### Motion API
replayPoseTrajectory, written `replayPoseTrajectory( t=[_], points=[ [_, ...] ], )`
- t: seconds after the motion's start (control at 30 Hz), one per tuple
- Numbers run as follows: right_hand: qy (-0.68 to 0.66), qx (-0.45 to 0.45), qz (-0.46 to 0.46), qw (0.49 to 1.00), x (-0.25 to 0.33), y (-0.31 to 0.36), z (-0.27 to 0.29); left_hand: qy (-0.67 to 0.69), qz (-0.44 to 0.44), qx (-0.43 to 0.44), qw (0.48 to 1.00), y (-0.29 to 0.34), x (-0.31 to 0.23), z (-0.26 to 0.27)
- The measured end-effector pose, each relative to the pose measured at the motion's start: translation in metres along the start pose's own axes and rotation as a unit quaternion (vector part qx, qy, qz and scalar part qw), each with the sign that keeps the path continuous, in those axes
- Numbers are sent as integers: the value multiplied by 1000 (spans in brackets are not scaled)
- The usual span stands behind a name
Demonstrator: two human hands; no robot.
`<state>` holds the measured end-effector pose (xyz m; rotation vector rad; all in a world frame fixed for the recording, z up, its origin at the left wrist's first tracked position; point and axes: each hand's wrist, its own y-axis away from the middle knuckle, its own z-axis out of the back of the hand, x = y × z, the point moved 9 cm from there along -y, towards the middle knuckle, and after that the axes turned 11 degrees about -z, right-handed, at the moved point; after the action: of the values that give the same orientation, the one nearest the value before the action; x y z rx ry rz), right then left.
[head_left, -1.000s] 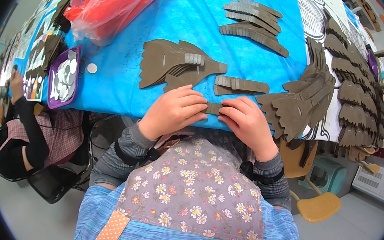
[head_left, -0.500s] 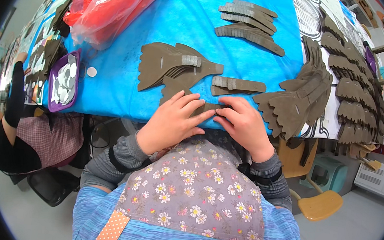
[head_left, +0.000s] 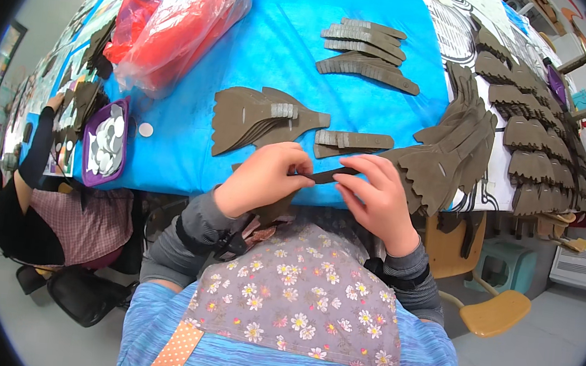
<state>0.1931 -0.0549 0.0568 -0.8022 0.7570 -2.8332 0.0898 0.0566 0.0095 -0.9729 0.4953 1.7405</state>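
Note:
A dark brown foam cut-out with a narrow strip-like end point(head_left: 329, 176) is stretched between my hands at the table's near edge. My left hand point(head_left: 261, 180) is closed around its wider part, which hangs down beneath the palm. At the other end of the strip, my right hand point(head_left: 377, 199) pinches it with the fingertips. Just beyond my left hand lies a fanned stack of fan-shaped brown pieces point(head_left: 245, 124) with pale grey patches. A short row of overlapping brown strips point(head_left: 354, 141) with grey ends lies beyond my right hand.
More grey-ended strips point(head_left: 367, 55) lie farther back on the blue cloth point(head_left: 279, 46). Brown cut-outs point(head_left: 446, 156) pile up at right, with rows of others point(head_left: 533, 137) beyond. At left are a purple tray point(head_left: 97, 180) of white discs, red plastic bags point(head_left: 183, 36) and a seated person point(head_left: 68, 220).
My left hand has curled closed around the piece, which has come off the table toward me with its wide part hanging down. The whole view has shifted slightly.

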Motion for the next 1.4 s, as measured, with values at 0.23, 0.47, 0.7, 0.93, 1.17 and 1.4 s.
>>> replayPoseTrajectory(
  t=[0.23,0.47,0.7,0.93,1.17,1.4],
  points=[
    [-282,-81,-207,933,-40,-12,16,218,-28,-151,964,-3,-23,44],
    [-360,-51,-202,909,-23,-36,8,235,-75,-199,949,-9,-43,45],
    [-515,-31,-241,822,-47,-34,18,291,-40,-152,944,-16,-32,28],
    [-337,-143,-335,868,-57,-33,89,217,-76,79,970,-8,-36,-9],
    [234,-353,-340,839,-114,8,182,29,13,-91,995,28,29,65],
    [61,20,-130,989,-74,-37,7,-269,-128,-163,941,16,30,98]
  ],
)
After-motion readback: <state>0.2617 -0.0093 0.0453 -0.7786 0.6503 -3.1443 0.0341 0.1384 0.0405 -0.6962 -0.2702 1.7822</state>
